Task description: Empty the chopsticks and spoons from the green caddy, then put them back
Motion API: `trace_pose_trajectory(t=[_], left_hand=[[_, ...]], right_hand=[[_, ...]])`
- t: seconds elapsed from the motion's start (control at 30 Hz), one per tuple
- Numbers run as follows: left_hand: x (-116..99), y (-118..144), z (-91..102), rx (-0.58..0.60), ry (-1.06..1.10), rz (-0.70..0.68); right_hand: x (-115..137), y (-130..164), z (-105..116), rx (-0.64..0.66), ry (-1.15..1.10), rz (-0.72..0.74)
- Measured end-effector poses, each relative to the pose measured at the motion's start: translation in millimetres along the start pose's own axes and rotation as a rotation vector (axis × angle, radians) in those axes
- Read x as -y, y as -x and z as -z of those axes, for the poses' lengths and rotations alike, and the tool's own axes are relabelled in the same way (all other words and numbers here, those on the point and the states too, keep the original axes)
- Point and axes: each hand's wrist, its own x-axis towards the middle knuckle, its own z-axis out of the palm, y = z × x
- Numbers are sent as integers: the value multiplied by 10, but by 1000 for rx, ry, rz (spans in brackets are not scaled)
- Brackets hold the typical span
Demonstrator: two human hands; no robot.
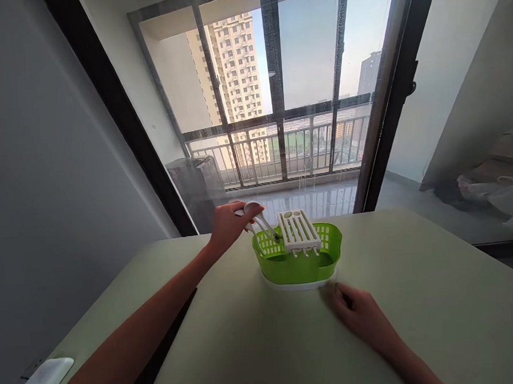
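Left hand (229,223) grips white spoons (258,217) over green basket (298,262); right hand (361,315) rests on table (438,297).

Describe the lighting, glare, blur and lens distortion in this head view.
Head view: daylight floods in from the window, backlighting the scene; the balcony floor shows pale reflections. The right hand casts a soft shadow on the table. Wide-angle distortion tilts the window frames outward. The left hand, white utensils and green drainer basket look sharp.

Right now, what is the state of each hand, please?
Left hand: closed on white spoons over the green basket.
Right hand: holding nothing, resting on the table beside the basket's base.
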Motion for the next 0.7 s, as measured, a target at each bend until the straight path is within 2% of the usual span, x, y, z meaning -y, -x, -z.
trace_pose_trajectory(t=[0.1,0.23,0.37,0.47,0.6,0.7], left_hand=[[-19,-109,100,19,73,182],[64,-240,339,72,248,364],[222,-227,615,281,332,620],[346,-30,763,491,275,754],[529,391,828,823,133,840],[659,670,811,936,52,871]], right_hand=[[-17,3,-6,5,2,-3],[-3,2,2,10,-8,-15],[28,3,23,10,-7,-21],[46,10,34,8,-10,-21],[24,20,35,6,-7,-26],[-24,26,35,14,-4,-24]])
